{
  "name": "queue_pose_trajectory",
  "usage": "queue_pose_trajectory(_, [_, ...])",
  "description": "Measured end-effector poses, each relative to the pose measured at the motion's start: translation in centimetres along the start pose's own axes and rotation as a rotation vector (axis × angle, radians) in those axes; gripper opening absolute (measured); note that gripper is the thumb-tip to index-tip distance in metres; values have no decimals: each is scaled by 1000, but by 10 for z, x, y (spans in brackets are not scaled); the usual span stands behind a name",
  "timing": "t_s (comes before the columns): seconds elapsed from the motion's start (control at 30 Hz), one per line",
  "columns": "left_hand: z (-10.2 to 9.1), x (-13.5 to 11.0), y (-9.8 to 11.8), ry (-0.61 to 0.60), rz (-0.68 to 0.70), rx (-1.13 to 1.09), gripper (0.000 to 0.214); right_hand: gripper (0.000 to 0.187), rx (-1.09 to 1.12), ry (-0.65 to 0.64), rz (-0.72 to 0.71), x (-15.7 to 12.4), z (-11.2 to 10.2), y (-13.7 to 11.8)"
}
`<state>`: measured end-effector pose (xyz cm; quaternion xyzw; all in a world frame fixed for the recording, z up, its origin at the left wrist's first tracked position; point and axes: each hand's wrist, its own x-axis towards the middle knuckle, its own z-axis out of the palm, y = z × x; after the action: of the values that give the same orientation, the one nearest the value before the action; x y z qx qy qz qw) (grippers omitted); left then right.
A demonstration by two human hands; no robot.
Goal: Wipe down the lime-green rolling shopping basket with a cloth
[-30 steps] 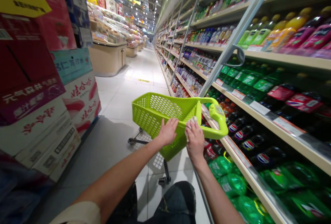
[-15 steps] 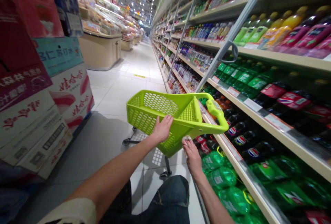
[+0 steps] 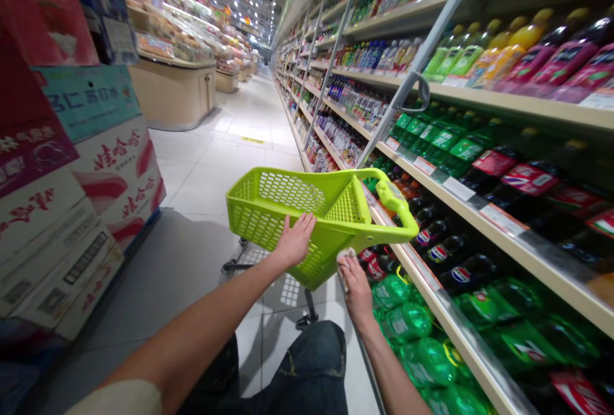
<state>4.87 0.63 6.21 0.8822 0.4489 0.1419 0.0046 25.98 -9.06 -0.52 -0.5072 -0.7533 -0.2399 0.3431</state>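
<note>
A lime-green plastic shopping cart (image 3: 268, 223) stands crosswise before me, its handle (image 3: 400, 207) pointing at the shelves on the right. My left hand (image 3: 295, 239) rests on the near side of its basket, fingers stretched out over the upper rim and holding nothing. Below the handle end, my right hand (image 3: 354, 281) is closed round a crumpled whitish cloth (image 3: 346, 254). The cloth is close under the cart's side; whether it touches cannot be told. Nothing shows inside the visible part of the basket.
Shelves (image 3: 463, 188) of drink bottles run along the right, with big green bottles (image 3: 426, 360) lying at the bottom. A metal post with a hook (image 3: 422, 95) juts out. Stacked cartons (image 3: 115, 165) stand left. A food display counter (image 3: 175, 92) lies beyond, beside the tiled aisle (image 3: 249, 108).
The whole scene has shifted slightly left in view. My left hand stays on the basket side, and my right hand keeps the cloth in nearly the same place under the handle end.
</note>
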Motion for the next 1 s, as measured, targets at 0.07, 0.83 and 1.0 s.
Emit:
queue_pose_trajectory(0.07, [2,-1,-1,7,-15,6,68,35,-36,130,78,14,-21,7])
queue_pose_trajectory(0.83, [6,-2,-7,-3,-17,28,68,36,-60,18,-5,20,-5,2])
queue_pose_trajectory(1.0, [1,-8,-32,-24,-136,72,66,36,-11,190,122,38,-24,2])
